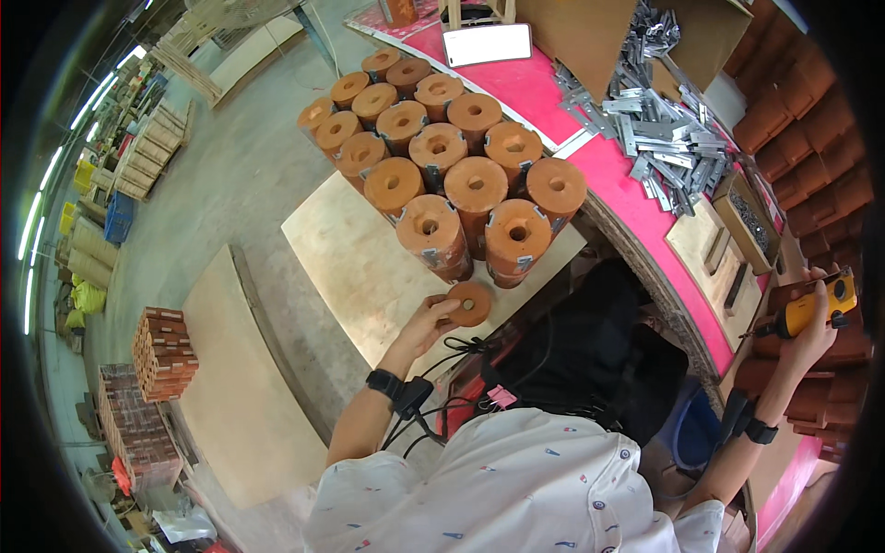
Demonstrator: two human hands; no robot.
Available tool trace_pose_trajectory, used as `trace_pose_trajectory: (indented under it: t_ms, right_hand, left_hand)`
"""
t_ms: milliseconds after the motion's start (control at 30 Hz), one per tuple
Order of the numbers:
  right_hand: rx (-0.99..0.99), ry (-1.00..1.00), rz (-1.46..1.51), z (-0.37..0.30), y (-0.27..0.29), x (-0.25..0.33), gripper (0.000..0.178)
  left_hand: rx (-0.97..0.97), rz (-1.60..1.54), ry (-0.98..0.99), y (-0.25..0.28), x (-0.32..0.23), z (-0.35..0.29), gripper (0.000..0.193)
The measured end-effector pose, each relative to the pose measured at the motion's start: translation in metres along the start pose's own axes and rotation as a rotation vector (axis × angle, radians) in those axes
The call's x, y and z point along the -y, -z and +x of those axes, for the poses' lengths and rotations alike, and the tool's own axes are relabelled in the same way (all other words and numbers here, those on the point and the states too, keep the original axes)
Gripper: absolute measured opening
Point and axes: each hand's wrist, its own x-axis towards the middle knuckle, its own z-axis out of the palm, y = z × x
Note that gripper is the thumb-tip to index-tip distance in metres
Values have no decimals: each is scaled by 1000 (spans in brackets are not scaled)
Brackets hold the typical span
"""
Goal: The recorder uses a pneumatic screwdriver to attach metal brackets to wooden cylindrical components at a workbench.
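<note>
My left hand (426,324) is closed on the edge of a round orange-brown clay piece (468,305) with a hole in its middle, at the near edge of a pale board (350,286). Just beyond it stand rows of upright clay cylinders (402,120), each with a central hole; grey metal clips show on the sides of several. Far to the right, my right hand (811,339) grips a yellow and black power screwdriver (795,318), its tip toward the left. Below the top, the held clay piece's height is hard to tell.
A pink-covered bench (636,217) curves along the right, bearing a heap of metal brackets (659,138), a cardboard box of small fasteners (743,221) and a lit phone (487,44). More clay pieces (816,138) are stacked at far right. Cables hang near my left wrist.
</note>
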Motion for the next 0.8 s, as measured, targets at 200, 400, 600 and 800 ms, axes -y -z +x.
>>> trace_pose_trajectory:
  t_ms: [200, 400, 600, 800]
  right_hand:
    - [-23, 27, -27, -11, -9, 14, 43]
    - [-85, 52, 8, -15, -20, 15, 47]
    - [-40, 46, 76, -18, -19, 20, 49]
    - [-27, 39, 119, -30, -19, 33, 47]
  left_hand:
    - [-169, 19, -47, -18, 12, 23, 60]
    - [-221, 57, -177, -10, 36, 31, 59]
    - [-216, 1139, -66, -17, -13, -6, 46]
    - [261, 1169, -1069, -159, -89, -89, 11]
